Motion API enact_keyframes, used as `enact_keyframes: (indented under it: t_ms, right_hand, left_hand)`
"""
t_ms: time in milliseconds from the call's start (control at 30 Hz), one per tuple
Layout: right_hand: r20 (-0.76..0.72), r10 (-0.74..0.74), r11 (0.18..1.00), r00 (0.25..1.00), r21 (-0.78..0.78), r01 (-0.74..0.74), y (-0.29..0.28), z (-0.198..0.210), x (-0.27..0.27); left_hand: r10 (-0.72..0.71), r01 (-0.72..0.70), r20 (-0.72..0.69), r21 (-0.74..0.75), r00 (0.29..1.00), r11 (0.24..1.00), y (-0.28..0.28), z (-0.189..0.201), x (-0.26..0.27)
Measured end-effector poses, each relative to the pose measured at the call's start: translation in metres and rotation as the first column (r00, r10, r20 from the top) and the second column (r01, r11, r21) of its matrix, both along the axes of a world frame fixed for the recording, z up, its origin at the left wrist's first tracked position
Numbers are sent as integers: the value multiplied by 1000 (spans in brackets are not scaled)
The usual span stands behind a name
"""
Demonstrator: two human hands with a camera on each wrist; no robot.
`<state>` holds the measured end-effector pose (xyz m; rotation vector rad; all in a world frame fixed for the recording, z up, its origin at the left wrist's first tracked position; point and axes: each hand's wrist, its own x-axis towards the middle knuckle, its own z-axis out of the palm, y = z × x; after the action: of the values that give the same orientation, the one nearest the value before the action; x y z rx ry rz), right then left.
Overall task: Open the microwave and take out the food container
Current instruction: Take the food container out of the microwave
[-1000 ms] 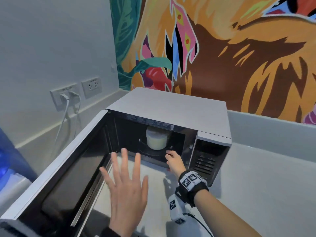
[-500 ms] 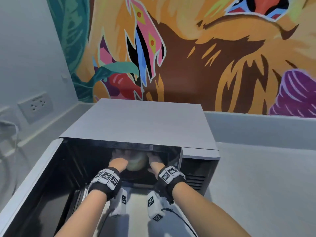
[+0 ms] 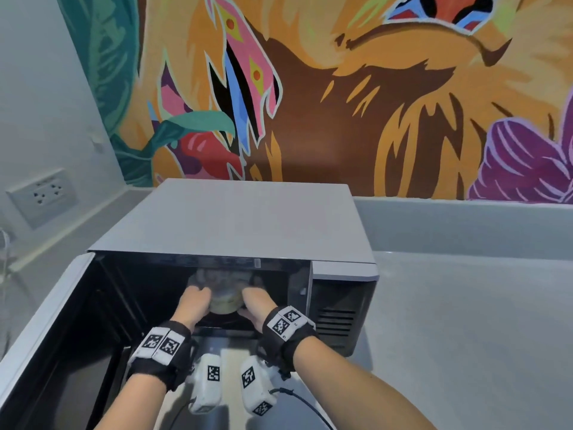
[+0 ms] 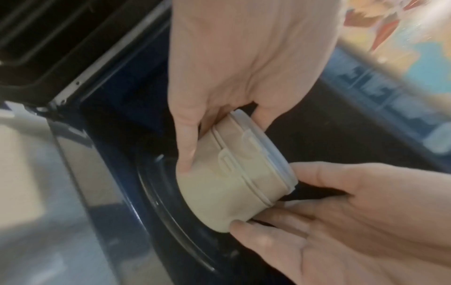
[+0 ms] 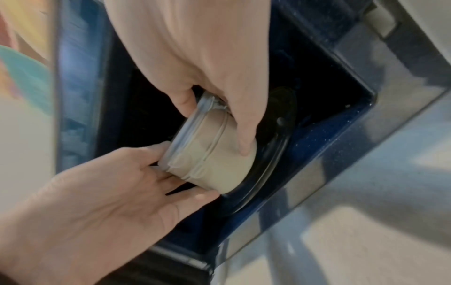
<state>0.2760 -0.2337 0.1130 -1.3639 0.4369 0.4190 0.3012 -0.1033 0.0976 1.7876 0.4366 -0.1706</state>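
The grey microwave stands on the counter with its door swung wide to the left. Inside the dark cavity is a round cream food container with a clear lid, over the glass turntable. My left hand grips its left side, thumb in front and fingers behind. My right hand grips its right side the same way. The wrist views show the container clasped between both hands. I cannot tell whether its base touches the turntable.
The control panel flanks the cavity on the right. Grey counter spreads to the right of the microwave. A wall socket sits on the left wall, and a painted mural covers the back wall.
A second ago my left hand hovered open outside the cavity and my right hand was just reaching in. Both hands have since gone inside and closed around the container.
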Motion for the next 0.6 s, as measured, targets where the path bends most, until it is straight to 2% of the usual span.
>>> enact_keyframes:
  t_ms: [33, 100, 300, 366, 533, 600]
  right_hand:
    - [40, 13, 1000, 999, -14, -12, 0, 3, -8]
    - [83, 14, 999, 996, -34, -11, -4, 3, -32]
    - [80, 76, 996, 994, 48, -80, -38, -23, -130]
    - [57, 73, 997, 996, 23, -74, -57, -39, -165]
    - [-6, -61, 997, 998, 39, 62, -121, -61, -248]
    - [17, -123, 992, 992, 28, 122, -154, -60, -274]
  left_hand:
    - [18, -16, 41, -55, 999, 998, 0, -1, -9]
    - [-11, 16, 87, -52, 996, 999, 0, -2, -35]
    - [-45, 49, 170, -17, 984, 999, -37, -5, -169]
    - [-83, 91, 145, -53, 986, 994, -55, -24, -202]
    - [-213, 210, 44, 59, 976, 976, -111, -98, -245]
    - [-276, 274, 60, 48, 959, 961, -152, -91, -267]
